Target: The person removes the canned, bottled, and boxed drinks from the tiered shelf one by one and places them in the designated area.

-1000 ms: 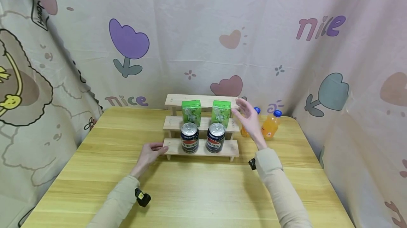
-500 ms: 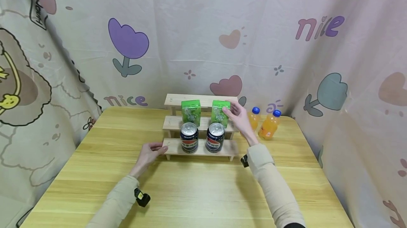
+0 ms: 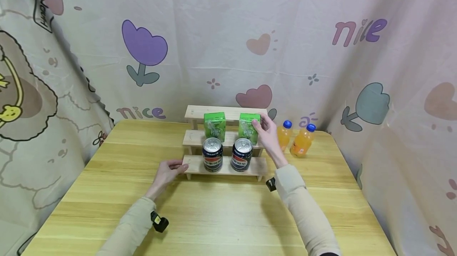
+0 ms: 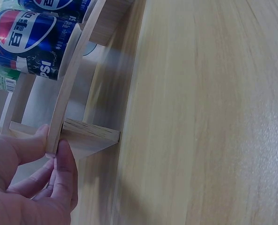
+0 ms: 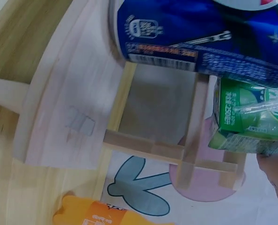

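A three-tier wooden display rack point(image 3: 194, 164) stands on the table. My left hand point(image 3: 167, 174) pinches the left end of its lowest board; in the left wrist view the thumb is above the board point(image 4: 66, 96) and the fingers beneath. On the middle tier are two green drink cartons, a left one point(image 3: 214, 126) and a right one point(image 3: 247, 127). My right hand point(image 3: 269, 133) holds the right carton by its right side, thumb on the front; its far fingers are hidden. Two dark blue Pepsi cans point(image 3: 212, 158) point(image 3: 241, 158) stand upright on the lowest tier, before the cartons.
Two orange juice bottles with blue caps point(image 3: 284, 135) point(image 3: 302, 141) stand on the table right of the rack, near my right hand. A patterned curtain point(image 3: 210, 49) hangs behind the table point(image 3: 221, 216) and along both sides.
My right hand has moved left from beside the rack's right end and taken hold of the right carton, which has shifted very slightly right. The left hand stays on the lowest board.
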Available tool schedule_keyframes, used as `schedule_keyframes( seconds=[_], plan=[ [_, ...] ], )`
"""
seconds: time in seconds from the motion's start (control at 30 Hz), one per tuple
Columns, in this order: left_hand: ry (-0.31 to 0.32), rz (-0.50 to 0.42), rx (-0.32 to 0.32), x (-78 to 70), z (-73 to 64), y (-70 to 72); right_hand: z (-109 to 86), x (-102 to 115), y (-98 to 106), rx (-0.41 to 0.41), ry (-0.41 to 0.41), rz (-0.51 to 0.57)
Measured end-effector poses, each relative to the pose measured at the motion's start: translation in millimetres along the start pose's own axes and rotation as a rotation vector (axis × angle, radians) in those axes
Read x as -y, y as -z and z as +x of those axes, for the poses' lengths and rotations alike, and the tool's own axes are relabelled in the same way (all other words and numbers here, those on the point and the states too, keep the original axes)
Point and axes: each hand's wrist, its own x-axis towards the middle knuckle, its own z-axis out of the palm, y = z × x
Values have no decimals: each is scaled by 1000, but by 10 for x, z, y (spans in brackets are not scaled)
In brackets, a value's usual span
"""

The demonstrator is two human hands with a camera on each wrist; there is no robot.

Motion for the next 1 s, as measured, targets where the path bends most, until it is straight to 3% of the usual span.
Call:
schedule_keyframes(
  seconds=[0.23,0.47,1.0],
  plan=[
    [-1,-2,1,7,3,4,-111,82,83,-94,51,126],
    [22,1,0,4,-11,3,-242,89,303,-139,92,230],
    [23,25,-1,-1,-11,2,-477,-90,980,-127,150,388]
  ],
)
